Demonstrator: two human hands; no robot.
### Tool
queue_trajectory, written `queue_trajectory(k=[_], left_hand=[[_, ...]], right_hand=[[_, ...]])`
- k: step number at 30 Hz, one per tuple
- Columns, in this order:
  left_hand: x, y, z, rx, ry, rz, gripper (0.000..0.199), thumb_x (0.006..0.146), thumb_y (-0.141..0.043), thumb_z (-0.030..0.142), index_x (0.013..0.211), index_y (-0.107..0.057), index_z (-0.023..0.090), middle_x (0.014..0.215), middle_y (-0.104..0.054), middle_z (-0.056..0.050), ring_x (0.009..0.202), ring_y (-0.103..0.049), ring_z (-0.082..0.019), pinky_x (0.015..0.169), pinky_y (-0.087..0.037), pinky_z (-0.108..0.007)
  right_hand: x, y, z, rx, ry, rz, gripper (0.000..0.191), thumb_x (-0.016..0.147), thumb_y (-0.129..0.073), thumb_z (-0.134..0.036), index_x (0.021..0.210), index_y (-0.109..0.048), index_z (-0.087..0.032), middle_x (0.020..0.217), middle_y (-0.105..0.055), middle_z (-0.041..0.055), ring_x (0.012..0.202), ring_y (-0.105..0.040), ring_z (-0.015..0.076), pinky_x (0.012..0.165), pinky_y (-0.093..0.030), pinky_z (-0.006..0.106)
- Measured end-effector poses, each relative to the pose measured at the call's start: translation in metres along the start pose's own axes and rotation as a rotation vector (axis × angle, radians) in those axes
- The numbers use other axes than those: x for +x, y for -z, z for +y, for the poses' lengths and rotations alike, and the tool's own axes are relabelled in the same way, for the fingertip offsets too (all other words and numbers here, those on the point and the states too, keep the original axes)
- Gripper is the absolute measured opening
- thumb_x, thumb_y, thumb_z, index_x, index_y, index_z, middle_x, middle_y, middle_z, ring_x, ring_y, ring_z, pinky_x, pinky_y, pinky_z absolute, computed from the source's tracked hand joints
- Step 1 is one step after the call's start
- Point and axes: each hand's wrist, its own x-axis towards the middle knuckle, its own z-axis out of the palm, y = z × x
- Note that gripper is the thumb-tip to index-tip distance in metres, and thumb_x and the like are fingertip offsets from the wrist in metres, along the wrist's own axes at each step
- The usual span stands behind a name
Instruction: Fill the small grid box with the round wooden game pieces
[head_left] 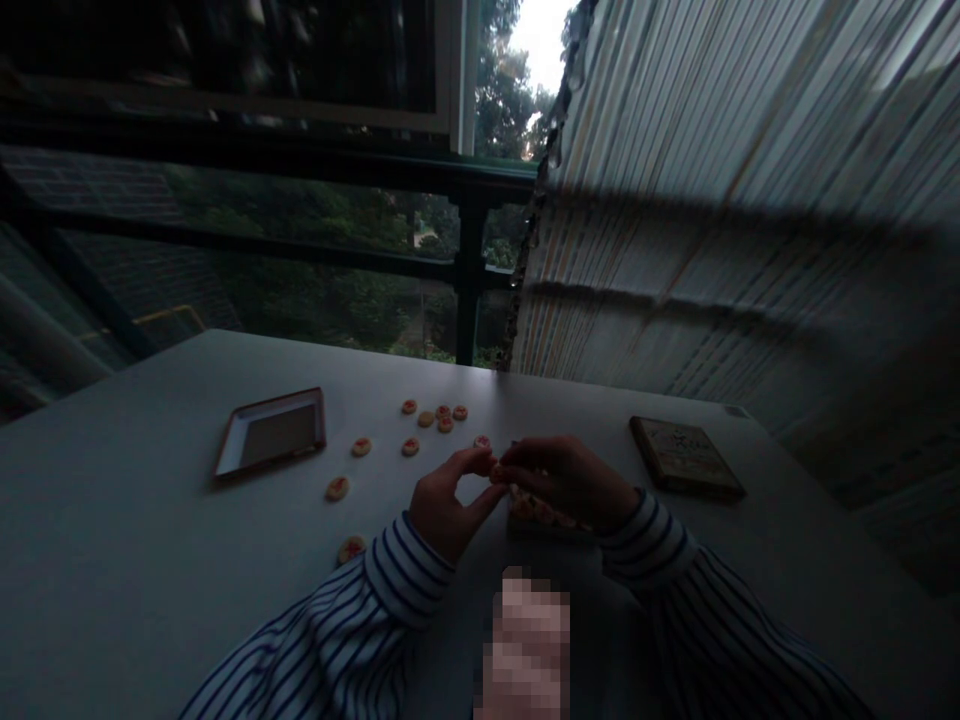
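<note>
My left hand [452,500] and my right hand [566,478] meet over the white table. Between their fingertips is a small round wooden piece [496,473], pinched by both. Under my right hand sits a box of round pieces [536,512], its right part hidden by the hand. One piece with a red mark [481,442] lies just beyond the fingertips. Several more red-marked pieces [410,447] are scattered on the table to the left and ahead, and one piece [426,419] shows no clear mark.
An open shallow tray or lid [281,435] lies on the table [247,580] at the left. A flat decorated box or lid [686,456] lies at the right. Beyond the table's far edge are a dark railing [470,270] and a striped curtain [675,230].
</note>
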Motion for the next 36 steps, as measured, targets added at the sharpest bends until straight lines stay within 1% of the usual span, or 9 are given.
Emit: queue_trajectory(k=[5, 8, 12, 15, 20, 25, 29, 34, 36], left_hand=[[0.0013, -0.0010, 0.0002, -0.167, 0.199, -0.037, 0.031, 0.069, -0.063, 0.024, 0.096, -0.053, 0.014, 0.081, -0.066, -0.005, 0.075, -0.064, -0.016, 0.073, -0.052, -0.031], [0.0022, -0.0009, 0.0013, -0.271, 0.309, -0.038, 0.032, 0.067, -0.064, 0.026, 0.094, -0.054, 0.014, 0.079, -0.066, -0.005, 0.074, -0.064, -0.017, 0.073, -0.052, -0.032], [0.0036, -0.0016, 0.0022, -0.402, 0.422, -0.020, 0.034, 0.063, -0.067, 0.026, 0.092, -0.055, 0.013, 0.076, -0.065, -0.005, 0.074, -0.064, -0.018, 0.074, -0.052, -0.033], [0.0043, -0.0031, 0.0008, -0.466, 0.488, -0.005, 0.034, 0.061, -0.068, 0.026, 0.091, -0.056, 0.013, 0.074, -0.065, -0.005, 0.073, -0.064, -0.018, 0.073, -0.051, -0.033], [0.0048, -0.0046, -0.0001, -0.529, 0.527, 0.024, 0.034, 0.060, -0.069, 0.026, 0.088, -0.056, 0.013, 0.071, -0.065, -0.003, 0.069, -0.064, -0.017, 0.071, -0.051, -0.031], [0.0062, -0.0033, 0.0028, -0.574, 0.566, 0.045, 0.029, 0.059, -0.069, 0.025, 0.082, -0.057, 0.012, 0.069, -0.066, -0.003, 0.067, -0.064, -0.016, 0.068, -0.051, -0.028], [0.0058, -0.0037, 0.0014, -0.588, 0.580, 0.042, 0.027, 0.059, -0.069, 0.026, 0.080, -0.057, 0.012, 0.069, -0.066, -0.003, 0.066, -0.064, -0.017, 0.067, -0.051, -0.029], [0.0050, -0.0046, 0.0014, -0.583, 0.586, 0.024, 0.027, 0.059, -0.069, 0.026, 0.079, -0.057, 0.012, 0.069, -0.065, -0.003, 0.067, -0.064, -0.016, 0.068, -0.051, -0.029], [0.0051, -0.0048, 0.0025, -0.574, 0.595, 0.020, 0.027, 0.059, -0.069, 0.026, 0.079, -0.058, 0.012, 0.069, -0.065, -0.002, 0.067, -0.063, -0.015, 0.068, -0.051, -0.029]], right_hand=[[-0.0004, 0.0010, -0.0011, -0.015, 0.007, -0.007, 0.026, 0.081, -0.048, -0.035, 0.087, -0.064, -0.016, 0.076, -0.066, 0.0041, 0.066, -0.058, 0.0110, 0.062, -0.041, 0.022], [-0.0003, 0.0007, -0.0006, 0.003, 0.006, -0.022, 0.024, 0.081, -0.048, -0.032, 0.089, -0.064, -0.017, 0.078, -0.067, 0.0038, 0.068, -0.059, 0.0109, 0.063, -0.042, 0.021], [0.0003, 0.0000, -0.0001, 0.010, 0.009, -0.018, 0.020, 0.082, -0.047, -0.027, 0.087, -0.063, -0.016, 0.079, -0.067, 0.0032, 0.069, -0.059, 0.0105, 0.064, -0.042, 0.021], [0.0008, -0.0004, -0.0005, 0.031, 0.013, -0.013, 0.018, 0.080, -0.049, -0.026, 0.086, -0.063, -0.016, 0.079, -0.066, 0.0034, 0.069, -0.059, 0.0107, 0.063, -0.042, 0.021], [0.0004, 0.0006, -0.0025, 0.052, 0.014, -0.007, 0.016, 0.079, -0.051, -0.026, 0.085, -0.062, -0.015, 0.077, -0.066, 0.0035, 0.068, -0.059, 0.0107, 0.063, -0.043, 0.021], [-0.0003, 0.0020, -0.0039, 0.059, 0.024, -0.010, 0.016, 0.080, -0.049, -0.022, 0.088, -0.062, -0.017, 0.079, -0.067, 0.0030, 0.071, -0.060, 0.0110, 0.065, -0.044, 0.022], [-0.0002, 0.0002, -0.0017, 0.062, 0.027, -0.003, 0.017, 0.079, -0.049, -0.022, 0.088, -0.062, -0.016, 0.080, -0.067, 0.0037, 0.070, -0.059, 0.0112, 0.065, -0.044, 0.022], [-0.0003, 0.0003, -0.0011, -0.007, 0.006, -0.008, 0.017, 0.077, -0.053, -0.026, 0.086, -0.062, -0.015, 0.077, -0.066, 0.0041, 0.068, -0.059, 0.0118, 0.063, -0.043, 0.023], [-0.0001, 0.0010, -0.0021, 0.000, 0.014, -0.018, 0.017, 0.079, -0.051, -0.026, 0.086, -0.062, -0.015, 0.077, -0.066, 0.0041, 0.069, -0.059, 0.0117, 0.064, -0.043, 0.023]])
